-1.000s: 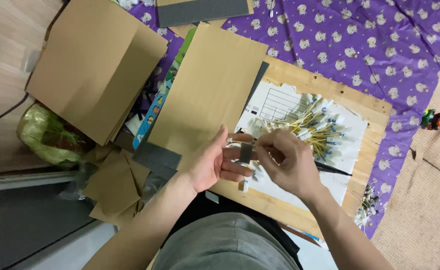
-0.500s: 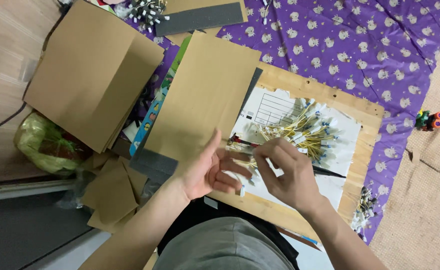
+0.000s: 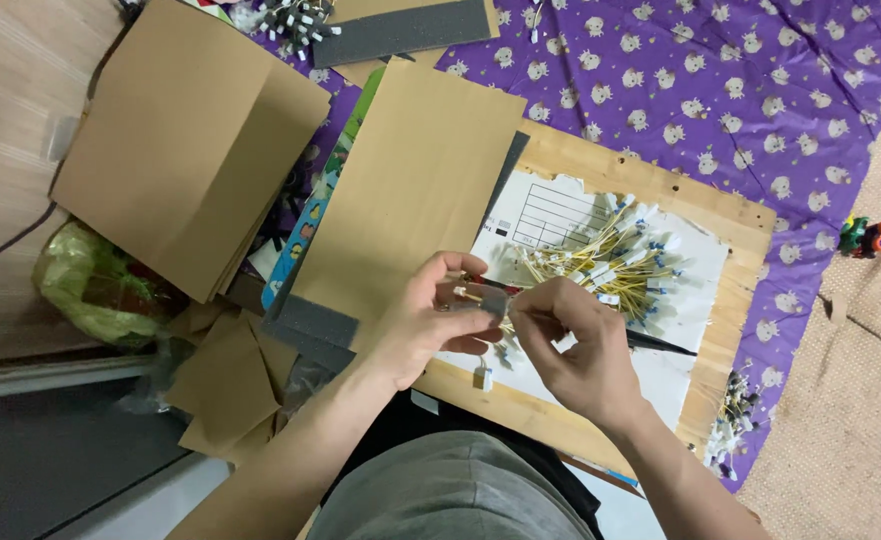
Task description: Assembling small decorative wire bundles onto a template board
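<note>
So the small grey strip with a thin yellow wire lead (image 3: 480, 297) is now lifted slightly higher than a second ago, pinched by the left hand (image 3: 432, 322) while its end is gripped by the right hand (image 3: 570, 345), above the pale wooden board (image 3: 730, 300).

A purple patterned cloth (image 3: 760, 90), stacked cardboard sheets (image 3: 185, 140), a green plastic bag (image 3: 95, 285) and a small toy (image 3: 865, 236)

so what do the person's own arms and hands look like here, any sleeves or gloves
Both are bare: the left hand and the right hand wear no gloves, and no rings, watch or wristbands show. The forearms are uncovered as far as the bottom edge of the picture, with no sleeve in sight. Below them lies grey fabric, the person's clothing.
</note>
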